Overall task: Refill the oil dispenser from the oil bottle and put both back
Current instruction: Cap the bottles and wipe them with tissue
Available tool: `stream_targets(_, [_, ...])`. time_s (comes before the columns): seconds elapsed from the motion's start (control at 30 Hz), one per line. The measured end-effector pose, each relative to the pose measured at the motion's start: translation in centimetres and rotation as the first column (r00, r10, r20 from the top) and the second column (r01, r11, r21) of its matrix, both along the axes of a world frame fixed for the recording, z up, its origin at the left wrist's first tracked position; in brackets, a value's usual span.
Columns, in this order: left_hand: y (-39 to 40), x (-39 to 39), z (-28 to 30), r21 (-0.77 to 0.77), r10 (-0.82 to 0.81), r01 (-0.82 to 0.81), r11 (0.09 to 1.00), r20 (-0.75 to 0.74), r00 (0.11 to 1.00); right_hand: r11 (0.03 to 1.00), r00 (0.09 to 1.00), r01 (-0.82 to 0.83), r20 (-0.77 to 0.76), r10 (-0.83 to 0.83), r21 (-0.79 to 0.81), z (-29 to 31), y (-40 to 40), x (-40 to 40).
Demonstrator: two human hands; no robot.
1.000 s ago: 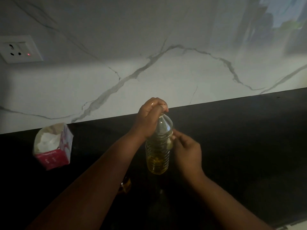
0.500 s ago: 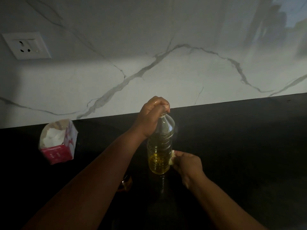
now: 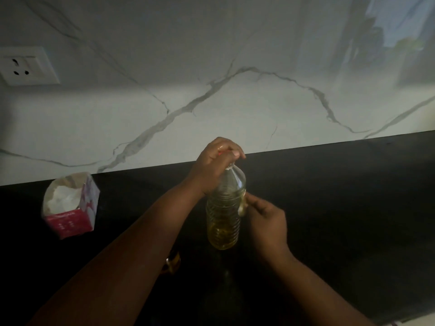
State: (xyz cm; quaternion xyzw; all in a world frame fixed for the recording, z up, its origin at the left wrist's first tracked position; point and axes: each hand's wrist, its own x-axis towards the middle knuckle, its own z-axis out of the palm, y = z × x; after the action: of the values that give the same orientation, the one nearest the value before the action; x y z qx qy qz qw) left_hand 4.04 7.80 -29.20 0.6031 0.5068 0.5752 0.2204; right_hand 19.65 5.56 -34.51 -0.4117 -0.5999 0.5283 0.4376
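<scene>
While the left hand [image 3: 217, 161] grips the bottle [image 3: 224, 212] top, right hand [image 3: 266, 220] pinches its side; carton [image 3: 70, 205] far left of the hands; amber object [image 3: 173, 262] under left forearm.

Ribbed clear plastic oil bottle [image 3: 224, 212]; glossy veined marble wall [image 3: 211, 90]; dark countertop [image 3: 341, 196].

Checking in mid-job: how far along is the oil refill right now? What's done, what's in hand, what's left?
Done: unclear; the clear ribbed plastic oil bottle stands upright on the black countertop, oil only in its lower part. In hand: the left hand is closed over its top, apparently working the cap, and the right hand steadies its side. An amber object under the left forearm may be the dispenser. Left: putting both back.
</scene>
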Motion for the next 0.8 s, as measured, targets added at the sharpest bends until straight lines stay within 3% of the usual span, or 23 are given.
stream_targets(0.1, [-0.4,0.2,-0.7,0.043,0.096,-0.096,0.994,0.012,0.995,0.999,0.987,-0.033,0.159,0.033,-0.007,-3.3,0.2,-0.1])
stream_targets(0.27, [-0.9,0.1,-0.9,0.087,0.119,-0.119,0.989,0.006,0.993,0.951,0.942,-0.108,0.277,0.191,-0.291,-6.6,-0.2,-0.2])
stream_targets(0.33, [-1.0,0.2,-0.9,0.081,0.123,-0.124,0.989,0.016,0.992,0.913,0.963,-0.08,0.207,0.175,-0.4,-6.9,-0.4,-0.4])
stream_targets(0.43, [-0.9,-0.3,-0.8,0.052,0.135,-0.139,0.989,0.074,0.988,0.799,1.0,-0.022,-0.022,0.011,-0.601,-4.7,0.1,-1.2])
stream_targets(0.5, [-0.8,-0.4,-0.8,0.048,0.15,-0.155,0.987,0.086,0.985,0.791,0.991,-0.023,-0.12,-0.065,-0.611,-2.0,0.4,-1.4])
stream_targets(0.6, [-0.6,-0.5,-0.8,0.034,0.144,-0.147,0.988,0.094,0.985,0.919,0.973,-0.034,-0.222,-0.058,-0.393,2.1,0.3,-1.6])
stream_targets(0.7, [-0.7,-0.7,-0.7,-0.019,0.149,-0.148,0.989,0.112,0.982,0.999,0.999,0.028,-0.041,-0.029,-0.017,3.3,-0.2,-1.9])
stream_targets(0.8, [-0.9,-0.9,-0.7,-0.068,0.156,-0.149,0.986,0.114,0.981,0.951,0.979,0.109,0.135,-0.153,0.288,1.5,-1.0,-2.4])
